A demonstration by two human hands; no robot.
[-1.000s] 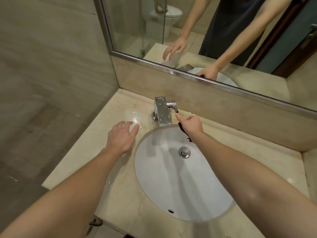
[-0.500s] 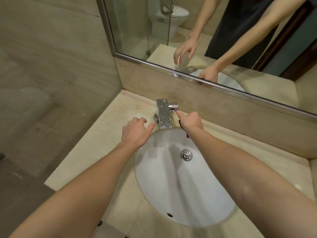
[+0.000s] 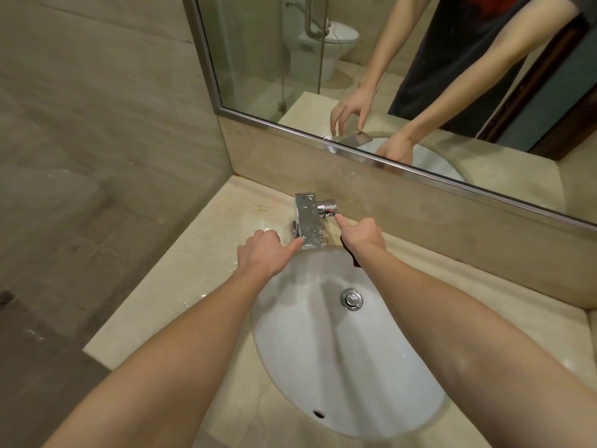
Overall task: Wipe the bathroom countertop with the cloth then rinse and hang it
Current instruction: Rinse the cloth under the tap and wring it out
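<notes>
Left hand (image 3: 263, 252), basin's (image 3: 339, 367) 11 o'clock: fingers loosely bent, thumb touching tap (image 3: 308, 221). Right hand (image 3: 363, 236), 12 o'clock: clutches cloth (image 3: 352, 257), forefinger on knob (image 3: 328, 206).

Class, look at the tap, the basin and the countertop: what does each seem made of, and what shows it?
Tap: polished chromed metal, probably; mirror-bright, with reflections.
Basin: glazed white ceramic, likely; smooth, glossy sheen.
Countertop: polished beige marble or similar stone; veins, glossy sheen.

Cream veined countertop (image 3: 193, 253); white basin (image 3: 323, 367); chrome faucet (image 3: 308, 221); cloth (image 3: 352, 257) seemingly dark.
</notes>
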